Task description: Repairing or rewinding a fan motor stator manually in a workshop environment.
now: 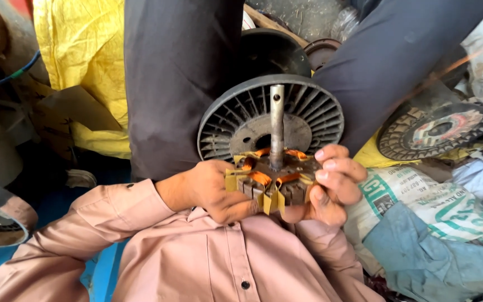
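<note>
Cradling slotted copper-wound armature point(272, 182), steel shaft point(276, 126)

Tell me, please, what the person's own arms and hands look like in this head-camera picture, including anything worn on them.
Both arms wear long sleeves of a dusty pink button-up shirt with dark buttons. The left sleeve ends in a buttoned cuff at the wrist; the right sleeve is creased. The left hand and right hand are bare: no gloves, rings or watch show.

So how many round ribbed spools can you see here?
2. One grey spool stands right behind the rotor held by both hands; a dark spool sits behind that. More may be hidden by the legs.
</note>
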